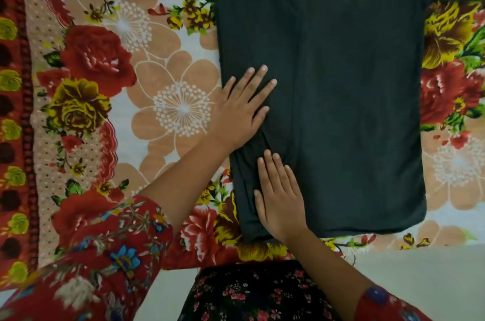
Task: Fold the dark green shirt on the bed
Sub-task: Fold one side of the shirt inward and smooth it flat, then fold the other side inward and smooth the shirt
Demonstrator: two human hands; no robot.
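The dark green shirt lies flat on the bed, hem toward me, its left side folded in over the body. One sleeve stretches out at the top right. My left hand rests flat with fingers spread on the shirt's left folded edge, partly over the bedsheet. My right hand lies flat, palm down, on the lower left part of the shirt, just below the left hand. Small wrinkles gather in the fabric between the two hands. Neither hand grips anything.
A floral bedsheet in red, yellow and peach covers the bed all around the shirt. The bed's near edge runs just below the shirt's hem, with pale floor beyond. My patterned sleeves and dark floral skirt fill the bottom.
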